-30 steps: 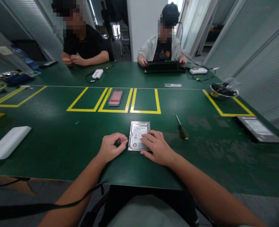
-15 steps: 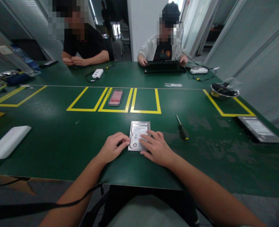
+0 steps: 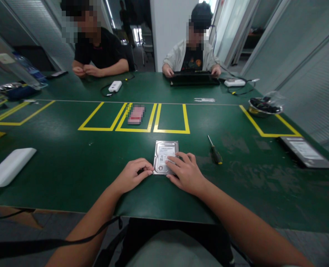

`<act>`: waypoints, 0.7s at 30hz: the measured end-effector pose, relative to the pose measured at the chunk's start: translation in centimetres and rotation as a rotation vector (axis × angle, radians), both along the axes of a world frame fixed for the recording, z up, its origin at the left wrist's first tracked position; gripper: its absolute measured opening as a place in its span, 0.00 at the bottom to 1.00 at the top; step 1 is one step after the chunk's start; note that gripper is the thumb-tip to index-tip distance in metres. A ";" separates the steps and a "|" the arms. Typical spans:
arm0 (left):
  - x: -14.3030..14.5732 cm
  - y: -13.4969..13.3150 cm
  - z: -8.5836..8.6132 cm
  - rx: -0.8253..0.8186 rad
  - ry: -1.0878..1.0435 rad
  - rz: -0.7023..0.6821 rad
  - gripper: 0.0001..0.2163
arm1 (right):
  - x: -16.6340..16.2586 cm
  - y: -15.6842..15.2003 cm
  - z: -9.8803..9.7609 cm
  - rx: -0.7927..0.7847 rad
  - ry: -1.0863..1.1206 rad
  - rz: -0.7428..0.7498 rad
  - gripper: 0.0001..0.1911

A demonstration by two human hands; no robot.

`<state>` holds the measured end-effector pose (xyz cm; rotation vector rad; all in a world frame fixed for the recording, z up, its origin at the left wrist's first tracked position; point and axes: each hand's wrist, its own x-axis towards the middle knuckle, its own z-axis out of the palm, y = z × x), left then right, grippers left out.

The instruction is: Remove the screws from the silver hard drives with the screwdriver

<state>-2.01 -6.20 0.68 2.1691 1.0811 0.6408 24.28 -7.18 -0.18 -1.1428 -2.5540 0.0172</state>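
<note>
Resting spread right hand (image 3: pixel 185 171) on hard disk drive (image 3: pixel 161 150) at four o'clock, pinching left hand (image 3: pixel 134 174) closed at eight; ideally pressing lightly.

1 touched hard drive (image 3: pixel 166 151), 1 screwdriver (image 3: pixel 216 154), 2 co-workers (image 3: pixel 102 53) opposite
</note>
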 end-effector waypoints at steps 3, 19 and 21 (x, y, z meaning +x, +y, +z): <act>0.1 0.0 -0.1 0.012 0.002 -0.028 0.07 | 0.1 0.0 0.0 -0.012 -0.007 -0.009 0.22; 0.1 0.4 -0.8 0.145 0.005 -0.088 0.06 | 0.1 0.0 -0.1 -0.045 -0.006 0.014 0.23; 0.1 0.3 -0.9 0.152 0.004 -0.088 0.06 | 0.1 0.0 -0.2 -0.043 -0.003 0.015 0.23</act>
